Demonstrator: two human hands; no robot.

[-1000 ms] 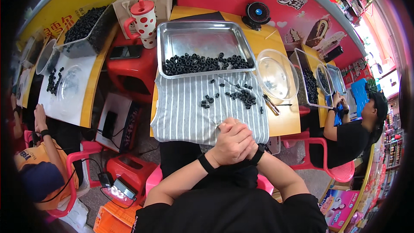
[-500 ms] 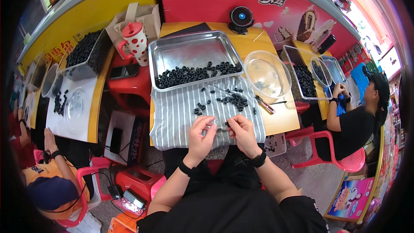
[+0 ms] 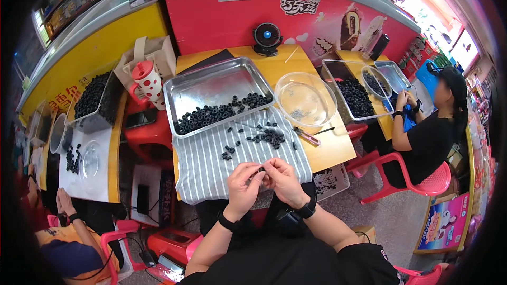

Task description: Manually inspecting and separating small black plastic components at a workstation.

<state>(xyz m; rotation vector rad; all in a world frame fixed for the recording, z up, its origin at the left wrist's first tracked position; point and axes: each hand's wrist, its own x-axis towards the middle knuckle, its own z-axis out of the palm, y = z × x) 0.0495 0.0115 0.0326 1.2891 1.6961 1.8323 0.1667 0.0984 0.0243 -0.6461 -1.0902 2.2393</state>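
Note:
My left hand (image 3: 244, 186) and my right hand (image 3: 287, 183) meet over the near edge of a grey-and-white striped cloth (image 3: 206, 177). Between their pinched fingertips is a small black ring (image 3: 261, 169), mostly covered by the fingers. Just beyond the hands, loose black rings (image 3: 270, 138) lie scattered on the cloth. Farther off, a shallow metal tray (image 3: 211, 85) rests partly on the cloth, with a heap of black rings (image 3: 211, 116) along its near side. A round clear plastic bowl (image 3: 288, 82) holding small thin bits stands right of the tray.
A slim hand tool (image 3: 308, 137) lies near the bowl. Behind stand a small black fan (image 3: 268, 38) and, leftward, a red-lidded dotted cup (image 3: 149, 82). At right, a co-worker (image 3: 433, 132) sits by a clear bin (image 3: 344, 113) of black rings; another person (image 3: 79, 243) sits at left.
My hands have come together; they were apart, with a small black piece at my right fingertips. The whole view has shifted, with the table appearing lower and more to the left.

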